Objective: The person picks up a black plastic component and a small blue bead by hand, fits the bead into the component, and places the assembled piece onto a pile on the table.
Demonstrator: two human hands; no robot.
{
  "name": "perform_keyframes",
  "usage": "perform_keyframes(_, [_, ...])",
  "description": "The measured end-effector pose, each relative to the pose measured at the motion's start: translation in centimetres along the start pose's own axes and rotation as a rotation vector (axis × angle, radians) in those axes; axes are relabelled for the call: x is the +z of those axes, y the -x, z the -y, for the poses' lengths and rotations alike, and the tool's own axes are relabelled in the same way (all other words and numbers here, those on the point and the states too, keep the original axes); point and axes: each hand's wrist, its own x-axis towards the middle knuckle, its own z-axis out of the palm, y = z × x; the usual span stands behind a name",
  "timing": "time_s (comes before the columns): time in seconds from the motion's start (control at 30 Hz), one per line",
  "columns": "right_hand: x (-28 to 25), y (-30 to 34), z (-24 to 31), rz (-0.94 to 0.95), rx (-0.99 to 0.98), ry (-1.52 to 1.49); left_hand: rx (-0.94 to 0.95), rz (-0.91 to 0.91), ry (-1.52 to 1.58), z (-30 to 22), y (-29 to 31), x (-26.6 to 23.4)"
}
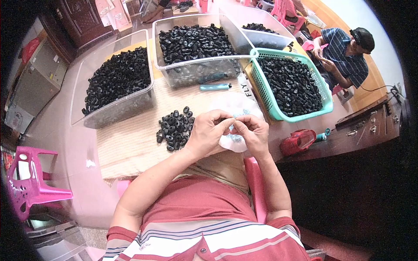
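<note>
So both hands are up close together over a white dish [221, 103] on the counter [126, 150]. The left hand [210, 132] has thumb and forefinger pinched together, and the right hand [253, 132] is doing the same thing right next to it, fingertips pretty much meeting. There's a bit of light blue showing around the tips, but it's too small for me to tell if it's being held or just sitting in the dish behind. The dish definitely has little light blue bits [236, 138] in it, partly under the hands.

Just left of the left hand there's a loose pile of black parts [175, 130] right on the counter. Past that, a clear bin [124, 111] on the left and another see-through tub [172, 78] in the middle are loaded with similar black pieces, plus a mint green basket [300, 118] off to the right. A light blue tool [214, 87] lies in front of the middle tub. Over on the far right, a co-worker [348, 56] in a striped shirt sits with both hands raised close together.
</note>
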Motion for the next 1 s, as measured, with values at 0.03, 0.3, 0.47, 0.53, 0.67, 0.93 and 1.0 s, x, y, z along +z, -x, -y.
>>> perform_keyframes(0.03, [-0.1,0.0,-0.2,-0.027,-0.044,0.038,0.0,0.002,0.001,0.0,0.0,0.0])
perform_keyframes(0.3, [0.0,-0.4,-0.1,-0.053,-0.532,0.51,-0.215,-0.024,0.29,-0.2,-0.1,-0.5])
perform_keyframes(0.47, [-0.7,-1.4,0.2,-0.119,-0.659,0.949,-0.251,-0.045,0.301,-0.4,0.0,-0.9])
perform_keyframes(0.53, [-0.6,-1.8,1.1,-0.12,-0.673,1.0,-0.267,-0.054,0.295,-0.5,0.1,-0.9])
perform_keyframes(0.67, [-0.1,-1.5,2.1,-0.012,-0.675,0.751,-0.302,-0.041,0.39,-0.3,0.7,-1.0])
perform_keyframes(0.93, [0.7,-0.1,1.3,0.072,-0.54,0.471,-0.439,0.038,0.57,-1.3,1.9,-1.5])
perform_keyframes(1.0, [1.0,0.0,1.1,0.054,-0.556,0.491,-0.451,0.024,0.566,-1.2,2.1,-1.6])
